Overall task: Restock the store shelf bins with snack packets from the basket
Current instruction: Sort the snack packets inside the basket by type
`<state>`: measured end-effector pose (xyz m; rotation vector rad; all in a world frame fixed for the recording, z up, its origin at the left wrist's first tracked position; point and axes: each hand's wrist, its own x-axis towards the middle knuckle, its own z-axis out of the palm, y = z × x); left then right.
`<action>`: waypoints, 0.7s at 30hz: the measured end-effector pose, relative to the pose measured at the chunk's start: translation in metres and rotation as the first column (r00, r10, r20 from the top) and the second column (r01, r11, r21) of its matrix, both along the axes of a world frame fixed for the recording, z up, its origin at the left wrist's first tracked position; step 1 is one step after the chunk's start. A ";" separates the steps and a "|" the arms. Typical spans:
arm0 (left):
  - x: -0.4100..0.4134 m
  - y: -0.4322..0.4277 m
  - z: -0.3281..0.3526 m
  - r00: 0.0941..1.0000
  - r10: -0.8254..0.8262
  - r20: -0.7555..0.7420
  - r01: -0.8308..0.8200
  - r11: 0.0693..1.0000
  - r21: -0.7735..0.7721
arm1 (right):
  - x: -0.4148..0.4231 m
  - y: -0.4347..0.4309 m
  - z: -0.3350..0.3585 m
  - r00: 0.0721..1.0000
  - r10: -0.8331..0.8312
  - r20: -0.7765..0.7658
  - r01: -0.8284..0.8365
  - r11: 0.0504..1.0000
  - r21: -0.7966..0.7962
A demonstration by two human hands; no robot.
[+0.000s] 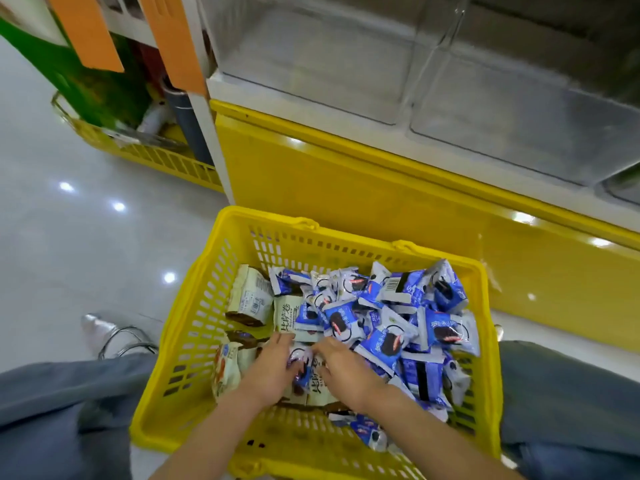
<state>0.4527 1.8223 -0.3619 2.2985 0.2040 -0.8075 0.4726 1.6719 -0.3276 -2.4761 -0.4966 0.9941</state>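
A yellow plastic basket (194, 327) stands on the floor in front of me, between my knees. It holds a heap of blue and white snack packets (388, 317) on the right and cream and brown packets (251, 296) on the left. Both my hands are down in the basket near its front. My left hand (273, 367) and my right hand (341, 367) meet over one blue packet (301, 363), fingers curled on it from either side. Above the basket, clear plastic shelf bins (450, 84) sit on the shelf and look empty.
A yellow shelf base panel (363, 188) rises right behind the basket. A second yellow basket (156, 157) with green packaging stands at the upper left on the glossy grey floor (69, 220). Orange tags (90, 32) hang from the shelf post. My shoe (100, 332) is at left.
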 end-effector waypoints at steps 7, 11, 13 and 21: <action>-0.004 0.003 0.003 0.990 0.096 -0.103 -0.104 0.991 -0.082 | 0.009 0.007 -0.026 0.995 0.043 -0.094 -0.057 0.986 -0.157; -0.003 0.022 0.023 0.985 0.155 -0.070 -0.163 0.981 -0.110 | 0.021 0.009 -0.026 0.980 0.155 -0.125 -0.185 0.942 -0.279; 0.001 0.037 0.039 0.978 0.209 0.010 -0.206 0.971 -0.119 | 0.025 0.011 -0.024 0.956 0.280 -0.083 -0.291 0.889 -0.354; 0.011 0.078 0.081 0.749 0.612 0.254 -0.542 0.787 -0.295 | 0.021 0.014 -0.009 0.936 0.346 0.059 -0.321 0.912 -0.253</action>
